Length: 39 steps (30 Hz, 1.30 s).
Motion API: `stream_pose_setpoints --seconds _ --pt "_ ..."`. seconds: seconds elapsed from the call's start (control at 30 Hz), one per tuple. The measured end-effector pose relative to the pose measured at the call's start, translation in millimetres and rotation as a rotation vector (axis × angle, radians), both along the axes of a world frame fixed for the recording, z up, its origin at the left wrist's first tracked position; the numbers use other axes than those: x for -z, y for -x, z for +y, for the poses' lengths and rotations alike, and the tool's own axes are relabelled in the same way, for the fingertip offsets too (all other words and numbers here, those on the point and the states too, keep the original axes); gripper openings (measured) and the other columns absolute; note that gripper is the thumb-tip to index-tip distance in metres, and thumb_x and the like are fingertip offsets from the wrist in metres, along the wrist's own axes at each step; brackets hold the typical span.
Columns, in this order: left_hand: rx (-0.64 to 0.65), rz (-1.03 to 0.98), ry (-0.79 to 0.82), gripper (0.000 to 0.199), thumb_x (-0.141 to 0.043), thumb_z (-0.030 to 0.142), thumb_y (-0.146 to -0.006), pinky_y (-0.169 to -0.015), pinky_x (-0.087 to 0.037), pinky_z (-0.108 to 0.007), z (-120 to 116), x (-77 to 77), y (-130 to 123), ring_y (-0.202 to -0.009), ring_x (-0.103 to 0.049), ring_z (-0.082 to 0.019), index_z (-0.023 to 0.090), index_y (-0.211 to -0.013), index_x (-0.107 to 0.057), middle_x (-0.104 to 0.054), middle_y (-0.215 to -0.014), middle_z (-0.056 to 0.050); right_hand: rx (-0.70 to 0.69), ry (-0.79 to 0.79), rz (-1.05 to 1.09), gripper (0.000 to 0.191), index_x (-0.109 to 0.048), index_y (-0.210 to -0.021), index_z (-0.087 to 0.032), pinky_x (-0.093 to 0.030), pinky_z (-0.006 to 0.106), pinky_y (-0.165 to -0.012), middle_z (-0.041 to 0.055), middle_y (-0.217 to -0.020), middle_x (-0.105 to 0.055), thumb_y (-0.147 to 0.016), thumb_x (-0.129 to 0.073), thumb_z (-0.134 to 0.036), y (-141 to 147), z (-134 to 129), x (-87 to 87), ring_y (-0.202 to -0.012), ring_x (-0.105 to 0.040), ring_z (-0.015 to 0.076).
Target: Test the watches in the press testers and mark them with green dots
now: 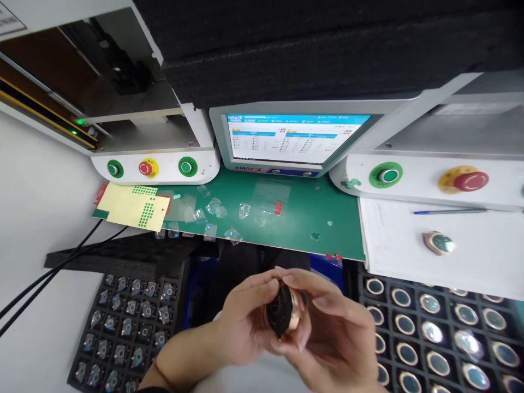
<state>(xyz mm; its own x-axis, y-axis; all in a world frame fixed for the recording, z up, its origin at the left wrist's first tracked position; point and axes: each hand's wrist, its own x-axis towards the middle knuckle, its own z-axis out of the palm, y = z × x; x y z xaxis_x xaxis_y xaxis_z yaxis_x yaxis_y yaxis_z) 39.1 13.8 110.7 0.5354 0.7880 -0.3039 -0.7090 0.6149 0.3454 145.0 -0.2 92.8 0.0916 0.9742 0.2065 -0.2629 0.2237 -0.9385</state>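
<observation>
A round watch case (280, 312) with a black face or back and a gold rim is tilted on edge between my hands. My left hand (244, 321) grips its left side, thumb near the top. From the other side, my right hand (341, 330) closes on the gold rim with thumb and fingers. My fingers cover part of the case, and any small piece between the fingertips at its top cannot be made out.
Left stands a black tray (123, 299) of film-wrapped parts; right, a tray (416, 333) of gold-rimmed watch cases. A green mat (303, 226) bears film scraps and a yellow sticker sheet (139, 210). Another watch (439, 243) and a pen (450, 211) lie on paper. Behind are a monitor (295, 139) and buttons.
</observation>
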Motion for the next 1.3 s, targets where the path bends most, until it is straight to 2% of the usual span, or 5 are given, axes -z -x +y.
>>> stream_pose_setpoints --seconds 0.43,0.53,0.63,0.8,1.3 --pt "0.129 0.164 0.027 0.048 -0.054 0.064 -0.082 -0.033 -0.023 -0.015 14 36.5 -11 -0.036 -0.033 -0.004 0.015 -0.079 -0.055 -0.048 -0.054 0.004 -0.023 -0.322 -0.327 0.055 -0.049 -0.122 -0.022 -0.048 0.052 -0.104 0.0076 -0.114 -0.068 -0.075 -0.072 -0.006 -28 17 30.6 -0.107 -0.066 0.0232" --pt "0.181 0.704 -0.376 0.066 -0.01 0.062 -0.094 -0.038 -0.041 -0.021 29 63.8 -13 -0.04 -0.047 -0.008 0.015 -0.097 -0.056 -0.06 -0.072 -0.003 0.091 -0.293 -0.626 0.049 -0.048 -0.119 -0.024 -0.05 0.051 -0.1 0.0062 -0.111 -0.068 -0.078 -0.074 -0.017 -54 48 52.5 -0.104 -0.067 0.0238" --pt "0.069 1.292 -0.689 0.046 -0.022 0.041 -0.099 -0.071 -0.057 -0.036 48 93.9 -9 -0.081 -0.068 -0.02 0.014 -0.114 -0.055 -0.067 -0.107 -0.015 0.09 -0.226 -1.164 0.031 -0.051 -0.109 -0.022 -0.054 0.043 -0.088 0.0093 -0.109 -0.068 -0.084 -0.068 -0.03 -86 97 79.8 -0.104 -0.066 0.0264" --pt "0.007 1.58 -0.941 0.035 -0.052 0.019 -0.087 -0.116 -0.022 -0.056 74 135.0 1 -0.138 -0.036 -0.036 0.008 -0.119 -0.061 -0.053 -0.14 -0.02 -0.111 -0.152 -1.521 0.011 -0.058 -0.091 -0.018 -0.051 0.042 -0.077 0.0113 -0.086 -0.069 -0.082 -0.059 -0.024 -113 154 104.4 -0.083 -0.066 0.0291" --pt "-0.012 1.943 -1.281 0.046 -0.045 0.028 -0.093 -0.114 -0.033 -0.047 74 167.1 2 -0.135 -0.044 -0.031 0.005 -0.131 -0.055 -0.056 -0.138 -0.017 -0.233 0.127 -1.613 0.018 -0.073 -0.089 -0.021 -0.042 0.027 -0.061 0.004 -0.094 -0.072 -0.089 -0.055 -0.023 -22 167 105.2 -0.08 -0.067 0.0195"
